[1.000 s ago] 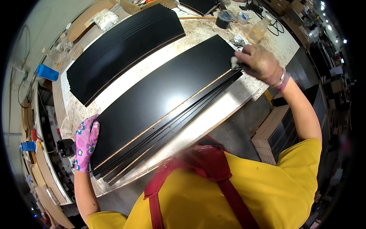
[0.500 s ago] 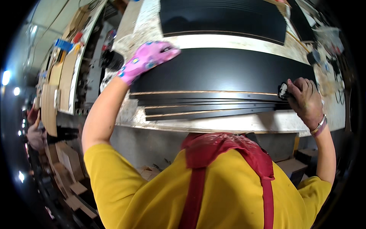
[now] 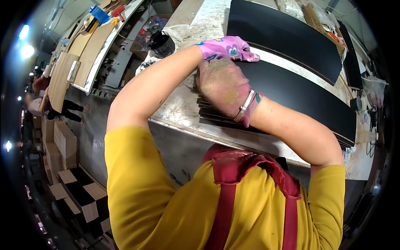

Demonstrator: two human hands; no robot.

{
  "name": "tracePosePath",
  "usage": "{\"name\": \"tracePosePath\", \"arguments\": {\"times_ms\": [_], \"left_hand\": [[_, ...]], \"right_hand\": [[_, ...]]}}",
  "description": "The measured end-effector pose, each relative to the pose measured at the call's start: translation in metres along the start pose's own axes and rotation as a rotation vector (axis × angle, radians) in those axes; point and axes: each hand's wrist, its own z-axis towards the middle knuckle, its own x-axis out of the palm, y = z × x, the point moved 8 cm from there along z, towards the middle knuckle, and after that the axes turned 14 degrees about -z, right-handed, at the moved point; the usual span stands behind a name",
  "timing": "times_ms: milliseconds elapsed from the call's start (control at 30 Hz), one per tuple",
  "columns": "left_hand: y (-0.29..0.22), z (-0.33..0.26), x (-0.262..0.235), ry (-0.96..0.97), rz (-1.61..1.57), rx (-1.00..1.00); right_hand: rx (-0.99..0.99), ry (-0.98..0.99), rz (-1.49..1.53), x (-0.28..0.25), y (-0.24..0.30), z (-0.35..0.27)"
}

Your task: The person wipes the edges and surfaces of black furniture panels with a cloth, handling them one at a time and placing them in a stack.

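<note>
Over at the left end of the near black boards (image 3: 300, 93), stacked on the desk (image 3: 177, 109), the left hand (image 3: 229, 49) in its flowery pink glove lies by the far edge, can't tell if it's gripping; right hand (image 3: 224, 88) is just beside it, fingers hidden, so can't tell if that's clenched either

Worktable (image 3: 173, 104): whitish top, stained and splotched. Near stack of black panels (image 3: 300, 96) lies close to the front edge, left ends uneven. Far stack of black panels (image 3: 287, 39) sits behind it, whitish strip of tabletop between. Right end: small dark cup (image 3: 355, 104), clear bottle (image 3: 366, 136). Another dark panel (image 3: 351, 54) beyond far stack.
</note>
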Motion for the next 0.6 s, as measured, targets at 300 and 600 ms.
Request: {"name": "tracePosePath", "arguments": {"times_ms": [300, 600], "left_hand": [[0.016, 0.012, 0.002, 0.086, -0.026, 0.05], [0.024, -0.012, 0.005, -0.107, 0.53, 0.571]], "right_hand": [[0.096, -0.023, -0.032, -0.004, 0.012, 0.009], [0.14, 0.27, -0.262, -0.054, -0.076, -0.129]]}}
